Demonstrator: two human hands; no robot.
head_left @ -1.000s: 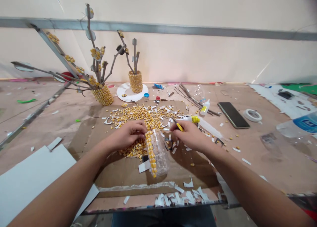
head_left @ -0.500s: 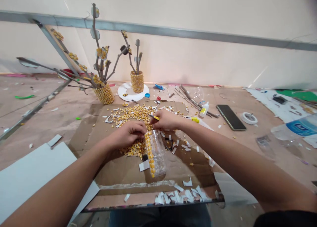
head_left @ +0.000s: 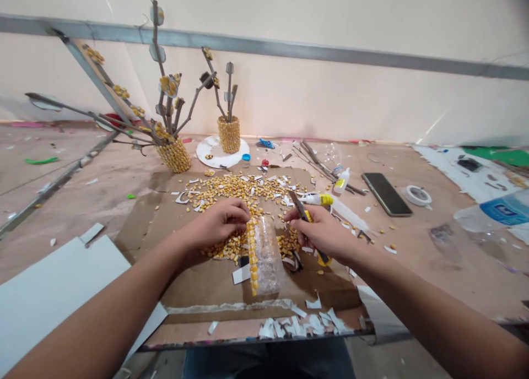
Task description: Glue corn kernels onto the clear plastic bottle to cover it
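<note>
A clear plastic bottle (head_left: 266,256) lies on a sheet of cardboard (head_left: 198,285), with a row of yellow corn kernels (head_left: 252,252) stuck along its left side. My left hand (head_left: 219,225) is closed, its fingertips pinched at the top of that kernel row. My right hand (head_left: 320,233) is closed around a yellow-handled utility knife (head_left: 306,216), blade pointing away, just right of the bottle. Loose corn kernels (head_left: 235,189) are heaped behind and under both hands.
Two kernel-covered pots with twig branches (head_left: 176,153) (head_left: 228,134) stand at the back. A glue bottle (head_left: 341,180), a yellow-capped tube (head_left: 318,199), a phone (head_left: 386,193), a tape roll (head_left: 415,194) and a water bottle (head_left: 491,214) lie right. White card (head_left: 53,296) at left; paper scraps (head_left: 301,326) along the front edge.
My right hand, which had reached forward over the kernel pile, has pulled back to the right of the bottle with the knife. My left hand stayed at the kernel row.
</note>
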